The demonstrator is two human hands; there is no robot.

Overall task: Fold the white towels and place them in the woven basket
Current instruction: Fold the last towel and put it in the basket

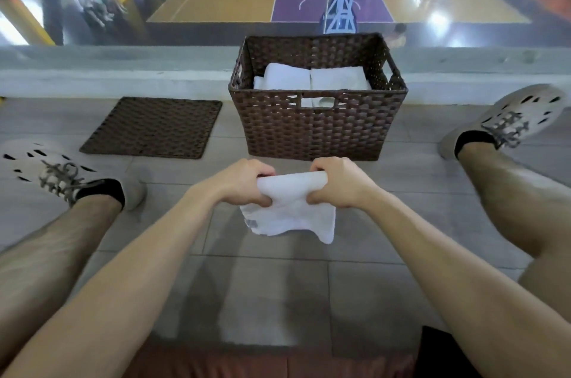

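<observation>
Presently both hands, left hand (pixel 244 181) and right hand (pixel 338 181), grip a folded towel (pixel 290 207) just short of the basket (pixel 318 127); tiled floor (pixel 272 285) lies open beneath; fingertips hidden.

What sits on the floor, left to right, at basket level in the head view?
left shoe → flat woven mat → woven basket → right shoe

Folded towels (pixel 312 78) — lower parts behind the woven basket (pixel 315 133) wall.
</observation>
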